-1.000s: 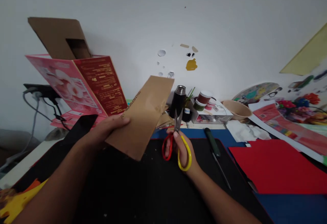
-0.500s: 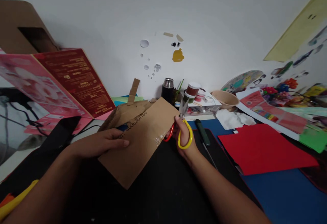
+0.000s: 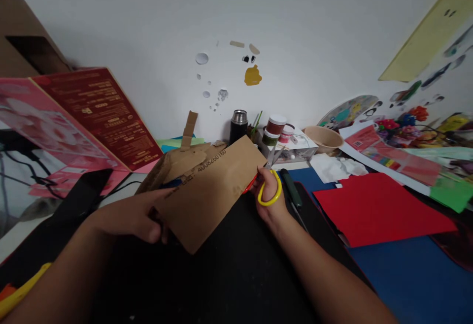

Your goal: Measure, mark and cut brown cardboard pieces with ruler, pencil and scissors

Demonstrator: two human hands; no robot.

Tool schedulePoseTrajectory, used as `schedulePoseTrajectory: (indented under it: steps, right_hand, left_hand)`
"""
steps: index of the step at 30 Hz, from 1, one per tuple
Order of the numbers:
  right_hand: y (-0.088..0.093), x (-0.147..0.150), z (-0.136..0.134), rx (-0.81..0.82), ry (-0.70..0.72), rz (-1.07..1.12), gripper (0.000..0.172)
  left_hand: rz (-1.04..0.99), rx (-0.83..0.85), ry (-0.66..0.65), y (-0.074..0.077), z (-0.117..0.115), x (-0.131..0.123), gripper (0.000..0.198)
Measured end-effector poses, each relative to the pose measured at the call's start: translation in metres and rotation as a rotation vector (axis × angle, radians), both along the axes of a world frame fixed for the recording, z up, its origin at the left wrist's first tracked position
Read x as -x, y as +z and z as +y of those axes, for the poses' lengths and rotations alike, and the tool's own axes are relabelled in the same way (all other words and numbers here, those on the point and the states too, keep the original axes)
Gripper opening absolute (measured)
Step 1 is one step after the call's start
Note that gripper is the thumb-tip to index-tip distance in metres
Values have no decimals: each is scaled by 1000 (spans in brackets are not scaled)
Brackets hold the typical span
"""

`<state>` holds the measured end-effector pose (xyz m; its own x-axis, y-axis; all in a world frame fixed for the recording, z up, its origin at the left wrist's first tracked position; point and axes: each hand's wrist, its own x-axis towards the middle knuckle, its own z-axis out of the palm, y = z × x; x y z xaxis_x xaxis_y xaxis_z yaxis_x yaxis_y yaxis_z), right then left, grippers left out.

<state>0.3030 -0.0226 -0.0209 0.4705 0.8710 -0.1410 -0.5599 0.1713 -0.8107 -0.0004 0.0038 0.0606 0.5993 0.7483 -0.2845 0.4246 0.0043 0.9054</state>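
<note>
A flat brown piece of cardboard [image 3: 216, 186] with printed digits is held up tilted above the black mat [image 3: 229, 275]. My left hand [image 3: 142, 215] grips its lower left edge, with curled fingers partly behind it. My right hand [image 3: 270, 193] holds a pair of scissors [image 3: 275, 200] with a yellow and a red handle loop. The thumb passes through the yellow loop, and the blades point up and away. Its fingertips meet the cardboard's right edge; whether they also pinch it I cannot tell. More torn cardboard [image 3: 181, 164] lies behind the piece.
To the right lie red paper [image 3: 384, 210], white tissue [image 3: 336, 167] and a green-handled tool [image 3: 291, 188]. Along the wall stand a black flask [image 3: 238, 127], paint jars [image 3: 275, 125] and a beige bowl [image 3: 323, 139]. A pink and red folder [image 3: 99, 117] stands at left, beside a black phone-like slab [image 3: 83, 196].
My left hand has shifted from the cardboard's face to its lower left edge, fingers now curled under. The cardboard has turned slightly and moved right. The scissors stay in my right hand.
</note>
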Motion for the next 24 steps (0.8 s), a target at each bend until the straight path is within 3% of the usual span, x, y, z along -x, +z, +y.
schedulePoseTrajectory:
  steps: [2,4,6,10,13,17,20,24]
  right_hand:
    - [-1,-3,2,12,-49,10,32]
    - [0,-4,3,9,-55,14,32]
    - [3,-3,2,-5,-28,5,33]
    - [10,7,-6,-73,68,-35,37]
    - [11,19,-14,-106,198,-85,43]
    - [8,26,-18,-75,373,-116,53]
    - [7,20,-14,-58,356,-81,57]
    - [8,12,-10,-68,338,-105,53]
  left_hand:
    - [1,78,-107,3,-1,-6,44]
    - [-31,71,-59,1,1,-9,36]
    - [-112,44,80,-4,5,-10,35]
    - [-323,32,496,-11,19,-13,38]
    - [-379,-48,652,-9,30,-11,37]
    - [-414,-178,765,-4,43,7,35]
    - [-409,-251,820,-3,47,23,37]
    - [-374,-301,793,-5,44,27,48]
